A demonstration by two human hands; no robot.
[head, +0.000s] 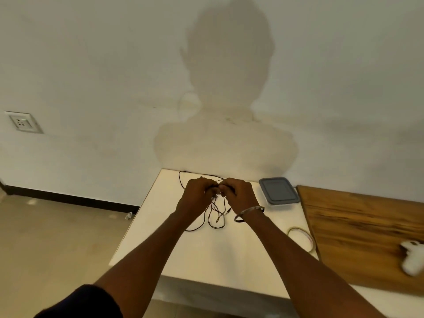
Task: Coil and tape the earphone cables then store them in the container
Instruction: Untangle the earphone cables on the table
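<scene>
A thin black earphone cable (214,216) lies in loose loops on the white table (206,249), with one strand running to the table's far edge. My left hand (195,198) and my right hand (239,193) meet above it, fingers curled, each pinching part of the cable between them. Loops hang down from the hands toward me. A clear container with a grey lid (278,190) sits shut at the far right of the table. A roll of clear tape (300,237) lies flat near the table's right edge.
A wooden board (362,230) adjoins the table on the right, with a white object (411,258) on it. A wall stands right behind the table, with a socket (23,122) at left. Bare floor lies to the left.
</scene>
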